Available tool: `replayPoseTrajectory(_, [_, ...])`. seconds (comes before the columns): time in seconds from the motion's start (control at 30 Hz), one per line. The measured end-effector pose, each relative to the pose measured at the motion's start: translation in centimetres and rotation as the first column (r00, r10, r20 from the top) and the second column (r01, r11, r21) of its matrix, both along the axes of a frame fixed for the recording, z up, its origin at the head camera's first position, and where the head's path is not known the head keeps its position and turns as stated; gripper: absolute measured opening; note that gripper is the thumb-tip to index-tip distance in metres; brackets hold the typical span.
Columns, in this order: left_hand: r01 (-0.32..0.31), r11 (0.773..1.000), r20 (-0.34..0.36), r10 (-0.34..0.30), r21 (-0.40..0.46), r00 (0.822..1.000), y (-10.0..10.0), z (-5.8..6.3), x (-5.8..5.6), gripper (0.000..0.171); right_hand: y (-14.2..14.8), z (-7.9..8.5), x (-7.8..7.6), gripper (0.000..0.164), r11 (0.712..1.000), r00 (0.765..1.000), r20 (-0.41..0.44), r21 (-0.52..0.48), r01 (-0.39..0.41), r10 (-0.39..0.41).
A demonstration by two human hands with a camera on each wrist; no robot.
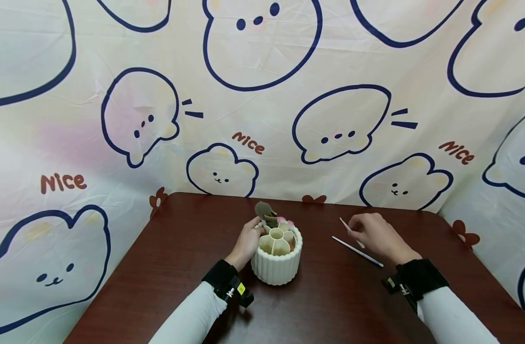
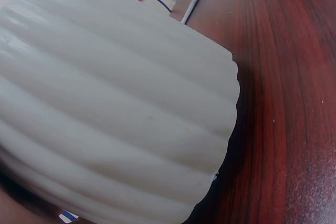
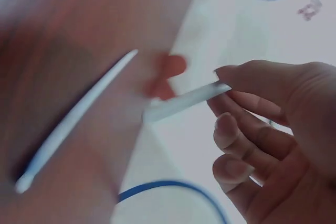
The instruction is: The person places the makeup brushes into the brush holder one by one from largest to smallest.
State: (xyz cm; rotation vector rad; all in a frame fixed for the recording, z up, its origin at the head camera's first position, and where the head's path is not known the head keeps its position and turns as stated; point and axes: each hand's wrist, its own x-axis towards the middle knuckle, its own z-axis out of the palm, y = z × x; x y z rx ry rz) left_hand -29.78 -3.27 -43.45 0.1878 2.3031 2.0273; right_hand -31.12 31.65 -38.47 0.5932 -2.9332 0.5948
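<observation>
A ribbed cream-white desk organizer [image 1: 276, 267] with petal-shaped compartments stands on the table, a brown figure [image 1: 266, 212] and pink bits at its back rim. My left hand [image 1: 248, 241] grips its left side near the rim. In the left wrist view the ribbed wall [image 2: 121, 93] fills most of the picture and hides the fingers. To the right, my right hand [image 1: 376, 234] pinches a slim white pen-like stick [image 3: 181, 103] between thumb and fingers, above the table. A second white stick [image 1: 358, 252], tapered at one end, lies on the table just below that hand.
The dark red-brown table [image 1: 180, 267] ends at a cloth backdrop [image 1: 271, 114] printed with cartoon bears, which rises behind it and along both sides. Black wrist straps with small cameras [image 1: 245, 298] sit on both forearms.
</observation>
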Motion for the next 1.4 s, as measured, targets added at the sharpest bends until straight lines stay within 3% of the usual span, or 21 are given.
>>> replayPoseTrajectory(0.2, [-0.004, 1.0, -0.011, 0.004, -0.008, 1.0, 0.1, 0.0, 0.0, 0.057, -3.4, 2.5, 1.6, 0.008, 0.992, 0.989, -0.133, -0.098, -0.082, 0.068])
replayPoseTrajectory(0.4, [-0.006, 1.0, -0.042, 0.005, -0.013, 0.999, 0.0, -0.1, -0.1, 0.055, -6.9, 4.1, 3.4, 0.012, 0.957, 0.964, -0.218, -0.214, -0.198, 0.151])
replayPoseTrajectory(0.73, [-0.001, 0.999, -0.065, -0.001, -0.035, 0.998, -0.1, 0.1, -0.1, 0.055, -10.5, 3.9, 4.4, 0.017, 0.872, 0.911, -0.339, -0.34, -0.352, 0.235])
replayPoseTrajectory(0.9, [-0.002, 0.999, -0.039, 0.0, -0.037, 0.999, -0.2, -0.1, -0.1, 0.056, -11.5, 2.4, 4.1, 0.012, 0.852, 0.917, -0.288, -0.368, -0.371, 0.275])
replayPoseTrajectory(1.17, [0.001, 1.0, -0.028, -0.002, -0.027, 1.0, -0.1, -0.1, 0.0, 0.057, -11.8, 0.8, 3.1, 0.012, 0.873, 0.926, -0.129, -0.31, -0.378, 0.355])
replayPoseTrajectory(1.4, [0.009, 1.0, -0.035, -0.009, -0.022, 0.999, -0.1, -0.1, 0.0, 0.057, -11.9, 0.8, 2.2, 0.015, 0.881, 0.911, -0.018, -0.246, -0.404, 0.413])
